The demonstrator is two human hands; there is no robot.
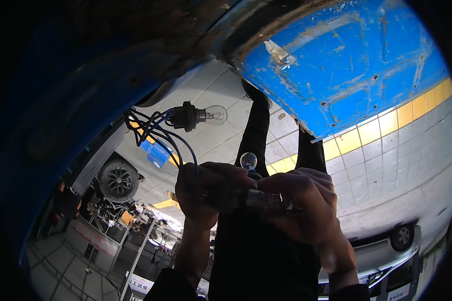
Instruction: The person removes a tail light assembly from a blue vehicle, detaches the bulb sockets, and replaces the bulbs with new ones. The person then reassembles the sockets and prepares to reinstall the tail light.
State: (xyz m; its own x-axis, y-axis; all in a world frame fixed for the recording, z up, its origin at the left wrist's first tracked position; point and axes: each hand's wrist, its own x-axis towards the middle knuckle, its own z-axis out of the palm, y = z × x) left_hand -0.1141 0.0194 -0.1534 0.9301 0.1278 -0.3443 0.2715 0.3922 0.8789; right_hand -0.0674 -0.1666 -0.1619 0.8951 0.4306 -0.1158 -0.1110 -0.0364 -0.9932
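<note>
The left hand (206, 193) and the right hand (301, 203) both grip a small bulb socket (253, 198); another bulb (216, 115) hangs on blue wires (158, 131) at far left.

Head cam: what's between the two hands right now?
Head view: a bulb socket bridges the gap, gripped by left hand and right hand. A small clear bulb shows just above it.

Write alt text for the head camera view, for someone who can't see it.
Two hands, left hand and right hand, grip a bulb socket between them, a small bulb just above. Blue wires loop up to a second socket with a clear bulb, under a scratched blue car panel.
</note>
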